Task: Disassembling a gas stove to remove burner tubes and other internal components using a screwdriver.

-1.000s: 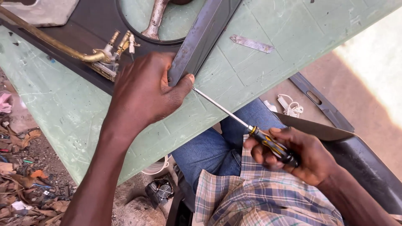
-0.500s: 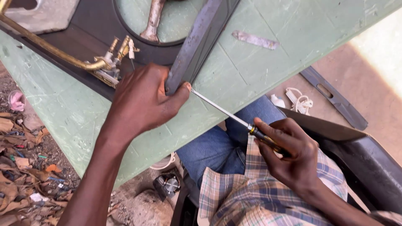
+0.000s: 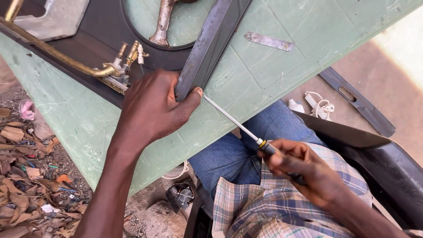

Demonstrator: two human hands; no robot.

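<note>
While you sit with your knees under the table edge, your right hand [image 3: 304, 169] is closest to you, over your plaid shirt [image 3: 264, 207] and blue jeans [image 3: 246, 150], fingers curled shut around the handle of a long screwdriver [image 3: 233, 121]. Its thin metal shaft runs up and left across the table edge to the lower end of a grey metal bar [image 3: 207, 48]. Your left hand [image 3: 154, 108] wraps that end of the bar, thumb pressed on its front face, and hides where the tip meets it. The bar lies slanted on a pale green table [image 3: 264, 79], over a dark stove panel [image 3: 101, 31] with a round opening. Just left of your left hand sit a brass gas valve [image 3: 123, 66] and its curved brass pipe [image 3: 48, 50]. Farther back lies a small flat metal strip [image 3: 269, 41]. On the ground to your right are a coiled white cord [image 3: 319, 105] and a dark slotted strip [image 3: 357, 101].
</note>
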